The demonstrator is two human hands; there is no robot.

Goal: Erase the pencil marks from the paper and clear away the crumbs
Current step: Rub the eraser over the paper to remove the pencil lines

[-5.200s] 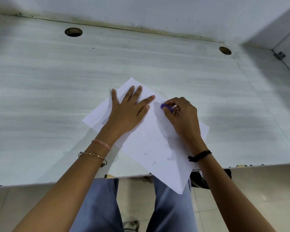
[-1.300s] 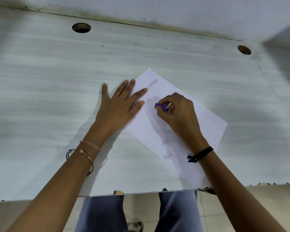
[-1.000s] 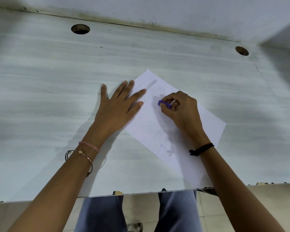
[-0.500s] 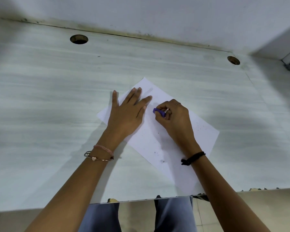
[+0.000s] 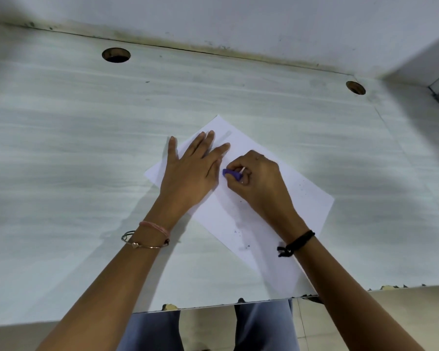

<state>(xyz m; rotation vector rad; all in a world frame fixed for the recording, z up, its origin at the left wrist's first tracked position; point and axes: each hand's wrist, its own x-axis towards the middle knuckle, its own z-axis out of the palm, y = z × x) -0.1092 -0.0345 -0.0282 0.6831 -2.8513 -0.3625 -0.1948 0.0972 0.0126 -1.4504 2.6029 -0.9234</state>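
A white sheet of paper lies at an angle on the pale desk, one corner reaching the near edge. My left hand rests flat on the sheet's left part, fingers spread, pinning it down. My right hand is closed around a small purple eraser pressed against the paper just right of my left fingertips. Dark eraser crumbs are scattered over the lower and right parts of the sheet. A faint grey pencil mark shows near the far corner.
Two round cable holes sit in the desk, one at the back left and one at the back right. A wall runs along the back and the right. The desk's near edge is chipped; my legs show below it.
My right hand has rubbed the eraser back and forth over a small span beside my left fingertips. My left hand shifted slightly on the sheet. The paper was turned a little since the earliest frame.
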